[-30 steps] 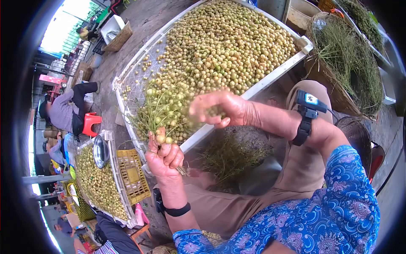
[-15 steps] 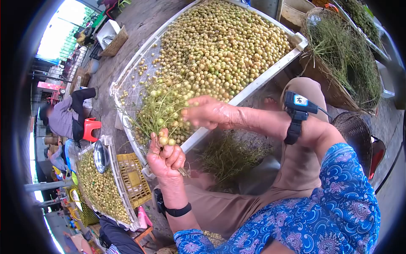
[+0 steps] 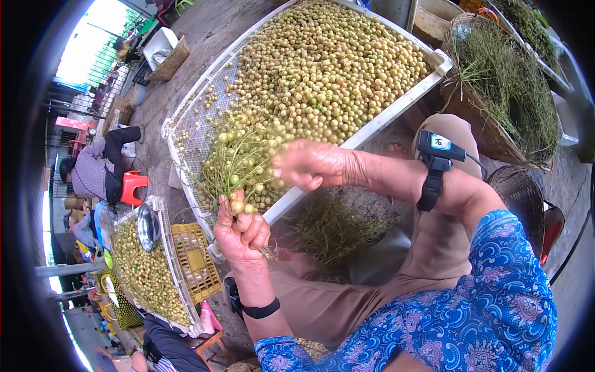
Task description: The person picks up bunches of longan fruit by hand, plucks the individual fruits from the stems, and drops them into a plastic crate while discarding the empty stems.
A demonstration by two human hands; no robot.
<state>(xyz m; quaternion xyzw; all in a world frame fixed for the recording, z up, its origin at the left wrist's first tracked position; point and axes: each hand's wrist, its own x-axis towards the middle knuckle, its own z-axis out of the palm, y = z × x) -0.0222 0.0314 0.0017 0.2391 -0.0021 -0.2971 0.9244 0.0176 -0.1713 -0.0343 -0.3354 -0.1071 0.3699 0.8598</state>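
My left hand is closed around the thin stems of a bunch of small round yellow-green fruits. Stem ends stick out below its fist, and a few fruits rest by the thumb. My right hand, slightly blurred, has curled fingers beside the bunch's right side; whether anything sits in them is hidden. Under both lies a large white mesh tray, heaped with loose fruits of the same kind. The bunch hangs over the tray's near left part.
Stripped stems lie on the floor by my legs. A wicker basket at right is full of stems. A second fruit tray with a metal bowl and a yellow crate stand at left. A person sits near a red stool.
My right hand has shifted slightly to the right, away from the bunch. The left hand still grips the stems in nearly the same place.
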